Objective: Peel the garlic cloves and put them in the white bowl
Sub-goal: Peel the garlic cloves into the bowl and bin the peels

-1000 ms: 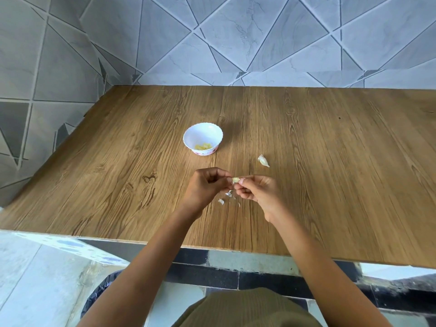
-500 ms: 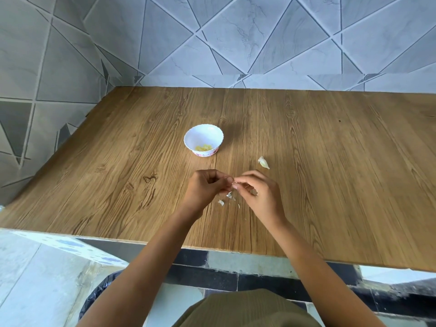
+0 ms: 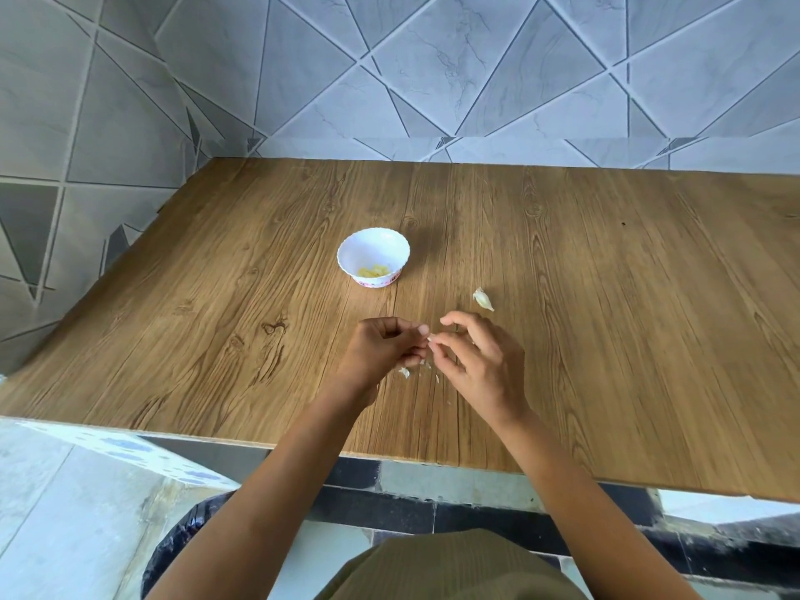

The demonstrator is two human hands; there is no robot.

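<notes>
- One wooden bench (image 3: 606, 296), set against a tiled wall (image 3: 433, 80).
- One white bowl (image 3: 346, 258) on the bench, left of centre. Yellow peeled garlic pieces (image 3: 374, 270) inside, too clumped to count.
- One unpeeled clove (image 3: 483, 299) lying on the bench, right of the bowl and nearer the front edge.
- Two hands meeting near the front edge. Left hand (image 3: 381, 348) curled, pinching one garlic clove (image 3: 431, 337). Right hand (image 3: 480, 365) pinching the same clove between thumb and forefinger, other fingers loosely spread.
- A few skin scraps (image 3: 404, 372) on the bench beneath the hands.

Table (image 3: 606, 296) open toward white bowl (image 3: 346, 253) — loose clove (image 3: 483, 299) rightward
</notes>
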